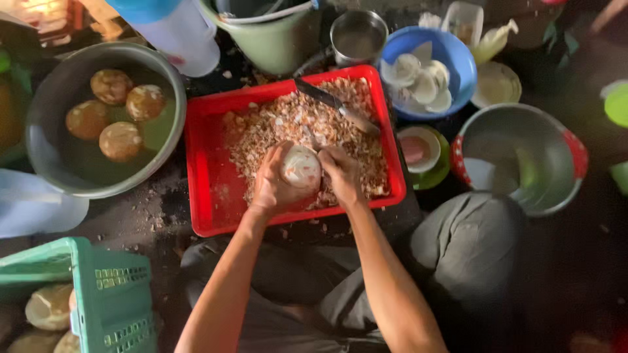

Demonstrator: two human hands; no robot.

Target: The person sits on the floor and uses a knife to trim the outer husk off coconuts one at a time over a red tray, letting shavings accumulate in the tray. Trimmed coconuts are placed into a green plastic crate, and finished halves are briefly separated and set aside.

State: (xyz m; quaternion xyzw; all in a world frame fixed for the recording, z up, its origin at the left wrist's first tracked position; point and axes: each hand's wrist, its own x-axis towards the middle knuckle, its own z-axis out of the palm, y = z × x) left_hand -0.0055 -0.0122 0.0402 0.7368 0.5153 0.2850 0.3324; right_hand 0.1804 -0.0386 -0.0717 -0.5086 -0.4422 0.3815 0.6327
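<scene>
My left hand (271, 183) cups a round, mostly peeled whitish coconut (301, 167) over a red tray (209, 163). My right hand (341, 173) presses against the coconut's right side, fingers curled on it. The tray is heaped with brown and white shavings (294, 124). A knife (337, 106) lies on the shavings at the tray's far right, touched by neither hand.
A metal basin (46, 98) on the left holds several brown coconuts in water. A blue bowl (458, 59) with white pieces, a metal pot (356, 36) and a green bucket (275, 39) stand behind. A metal bowl (523, 157) sits right; a green crate (104, 294) lower left.
</scene>
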